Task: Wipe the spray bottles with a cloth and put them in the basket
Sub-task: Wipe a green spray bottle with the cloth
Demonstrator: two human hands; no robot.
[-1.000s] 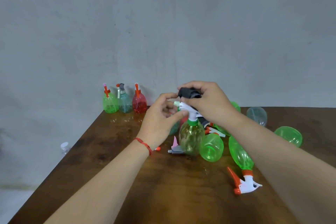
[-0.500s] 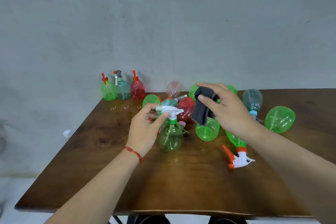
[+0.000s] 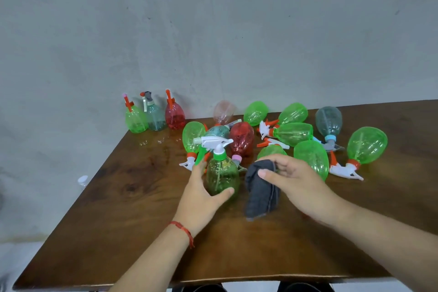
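A green spray bottle (image 3: 221,173) with a white trigger head stands upright near the middle of the brown table (image 3: 142,232). My left hand (image 3: 201,199) grips its body from the left, thumb across the front. To its right, my right hand (image 3: 291,180) pinches a dark grey cloth (image 3: 259,194), which hangs down onto the table. Behind them several green, red and blue-grey spray bottles (image 3: 291,134) lie on their sides in a heap. No basket is in view.
Three upright bottles, green (image 3: 136,117), blue-grey (image 3: 155,115) and red (image 3: 175,114), stand at the table's far left corner against the grey wall. A small white cap (image 3: 83,180) lies beyond the table's left edge. Bare wood fills the table's front.
My left hand slid from the bottle's trigger head down to its body. My right hand came down with the cloth, which now hangs onto the table beside the bottle. The view tilted downward.
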